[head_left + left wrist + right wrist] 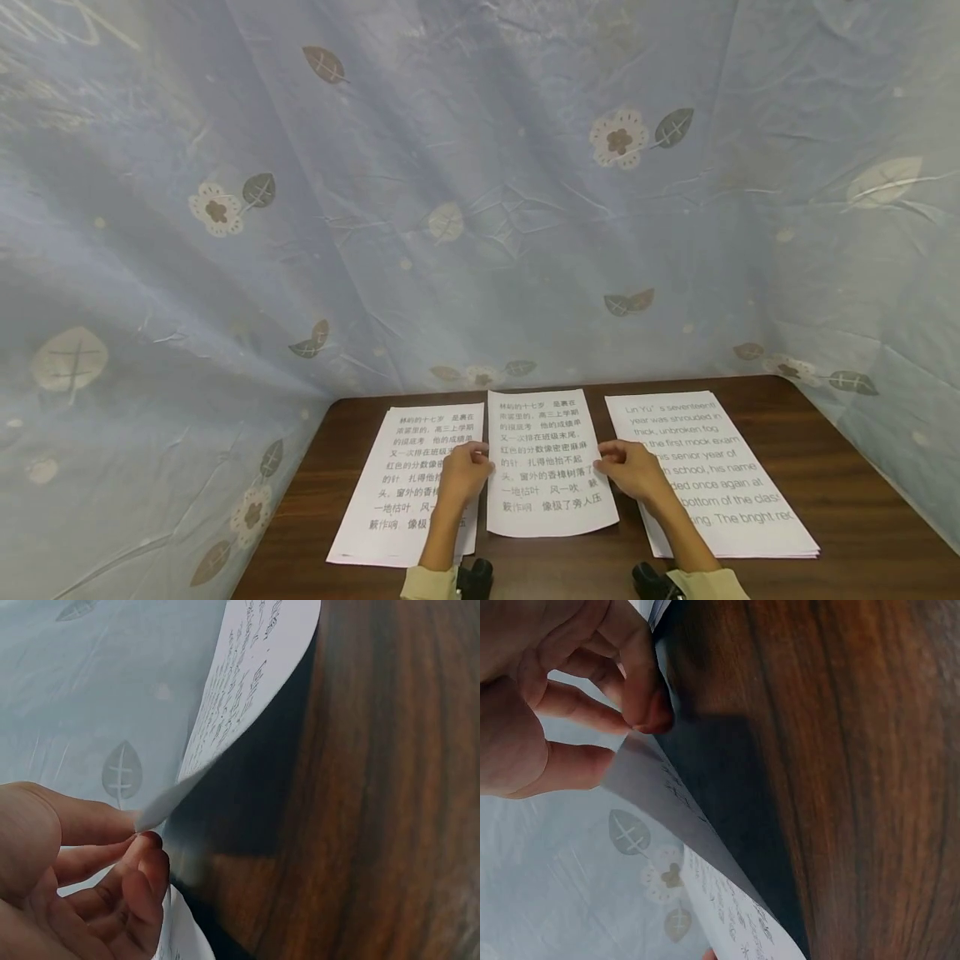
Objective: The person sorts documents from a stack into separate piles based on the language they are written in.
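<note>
A single sheet of paper (543,467) printed with Chinese characters is held between the two hands in the head view, its lower edge bowed. Thumb and fingers of my left hand (464,472) pinch the left edge. On the opposite edge, my right hand (633,472) grips the paper between thumb and fingers. Both wrist views show the sheet (251,682) curving off the tabletop, with a dark shadow beneath. The left hand (90,870) has its other fingers curled below the paper. In the right wrist view, the right hand (577,690) holds one edge of the sheet (679,799).
To the left lies a stack of Chinese-printed pages (405,546), partly behind the left forearm. A stack of English-printed pages (750,500) lies to the right, partly covered by the right arm. The brown wooden table (555,575) meets a patterned blue curtain (480,208) at the back.
</note>
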{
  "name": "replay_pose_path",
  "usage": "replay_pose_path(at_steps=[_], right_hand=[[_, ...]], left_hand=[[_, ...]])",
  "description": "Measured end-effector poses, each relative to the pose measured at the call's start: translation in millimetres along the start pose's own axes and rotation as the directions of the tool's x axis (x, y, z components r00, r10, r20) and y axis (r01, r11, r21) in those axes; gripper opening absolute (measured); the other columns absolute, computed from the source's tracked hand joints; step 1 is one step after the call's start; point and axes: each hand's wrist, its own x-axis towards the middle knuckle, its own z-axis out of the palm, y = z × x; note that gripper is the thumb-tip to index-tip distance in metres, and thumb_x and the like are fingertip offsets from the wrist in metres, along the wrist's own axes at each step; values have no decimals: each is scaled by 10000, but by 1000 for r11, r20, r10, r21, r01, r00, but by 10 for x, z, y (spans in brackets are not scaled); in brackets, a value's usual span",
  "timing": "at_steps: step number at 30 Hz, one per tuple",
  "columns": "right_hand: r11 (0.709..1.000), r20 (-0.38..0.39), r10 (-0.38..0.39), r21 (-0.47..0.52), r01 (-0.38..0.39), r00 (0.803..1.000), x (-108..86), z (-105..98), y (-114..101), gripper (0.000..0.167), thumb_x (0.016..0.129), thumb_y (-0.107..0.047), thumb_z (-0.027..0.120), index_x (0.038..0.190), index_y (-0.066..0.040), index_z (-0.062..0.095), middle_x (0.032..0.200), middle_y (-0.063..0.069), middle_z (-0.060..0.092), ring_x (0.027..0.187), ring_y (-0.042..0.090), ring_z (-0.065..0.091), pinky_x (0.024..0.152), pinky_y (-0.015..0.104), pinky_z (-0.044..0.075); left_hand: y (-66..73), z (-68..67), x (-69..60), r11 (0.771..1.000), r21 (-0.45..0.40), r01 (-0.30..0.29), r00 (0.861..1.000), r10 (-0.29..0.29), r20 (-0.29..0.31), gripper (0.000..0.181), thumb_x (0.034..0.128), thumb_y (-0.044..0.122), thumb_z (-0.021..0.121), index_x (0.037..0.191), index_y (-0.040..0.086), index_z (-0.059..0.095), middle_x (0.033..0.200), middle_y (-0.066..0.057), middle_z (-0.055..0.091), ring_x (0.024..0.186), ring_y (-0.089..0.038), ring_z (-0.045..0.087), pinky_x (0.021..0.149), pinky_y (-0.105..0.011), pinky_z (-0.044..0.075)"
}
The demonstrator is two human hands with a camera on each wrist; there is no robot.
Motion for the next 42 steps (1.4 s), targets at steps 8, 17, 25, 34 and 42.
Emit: replay_pose_path(at_steps=[8,17,25,34,42], right_hand=[[997,7,26,73,-26,1000,-5,8,26,440,911,-4,730,1340,67,667,1074,154,743,858,200,714,666,357,637],[996,6,22,91,-22,1000,5,-15,6,427,916,23,705,1339,67,668,1069,146,718,862,193,707,690,369,636],[996,-5,11,94,-11,1000,-6,-25,1,418,909,27,704,1324,77,676,1059,148,718,861,197,699,694,374,639],[992,-8,7,126,-6,1000,-35,-16,-31,426,922,22,707,1344,70,673,1109,176,723,908,203,717,726,395,653],[983,-10,-29,183,31,1000,-25,60,-101,439,939,0,707,1372,60,662,1160,201,729,942,211,730,751,392,654]], left_hand=[[3,-9,3,999,-33,-22,1000,22,-10,376,890,-3,734,1266,-30,735,945,-84,728,757,-150,676,625,-264,566],[29,-50,13,991,-137,5,1000,-6,-2,409,918,-14,713,1328,-10,710,1020,-118,716,788,-156,708,625,-270,621],[31,-63,-14,985,-173,1,1000,-2,-9,412,932,-9,698,1343,3,704,1054,-129,710,782,-175,707,637,-277,611],[20,-122,0,979,-205,5,1000,-8,-15,400,930,-15,701,1328,25,724,1053,-127,715,782,-170,698,645,-312,630],[-11,-265,-20,983,-185,-8,1000,3,-24,404,956,4,683,1358,35,710,1121,-161,724,861,-190,711,658,-292,632]])
